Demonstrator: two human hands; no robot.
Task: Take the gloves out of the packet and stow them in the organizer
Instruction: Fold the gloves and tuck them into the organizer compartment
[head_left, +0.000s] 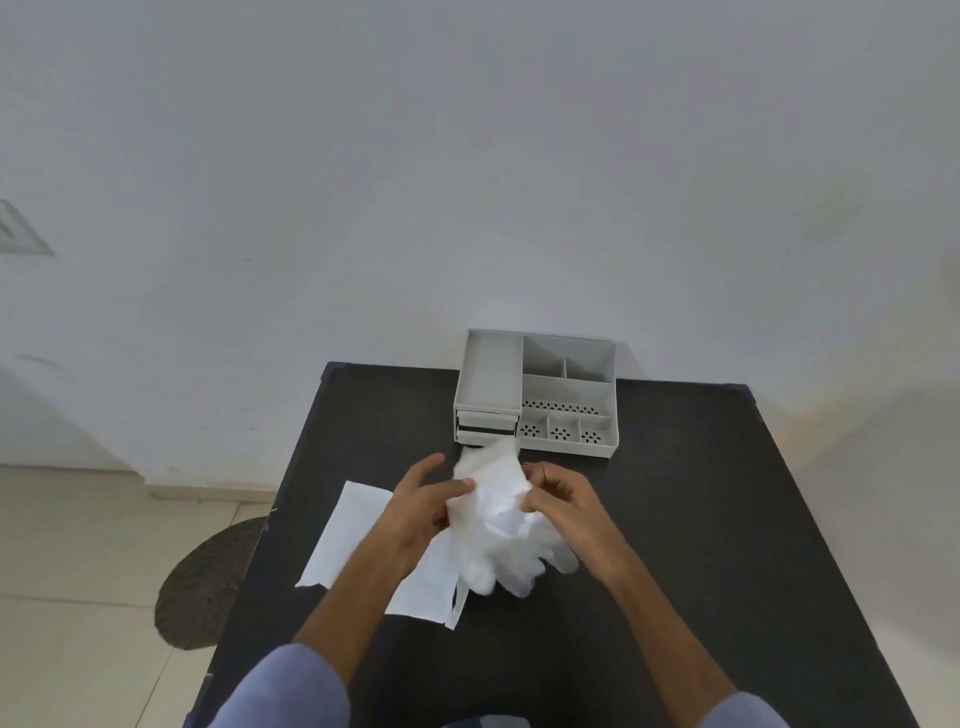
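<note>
Both hands are up over the black table (675, 519): my left hand (415, 506) and right hand (563, 501) each pinch a side of the crumpled white gloves (493, 514), glove fingers dangling toward me. The flat white packet (348, 535) lies under my left forearm. The grey organizer (540, 395) sits just beyond the gloves, compartments showing nothing inside.
</note>
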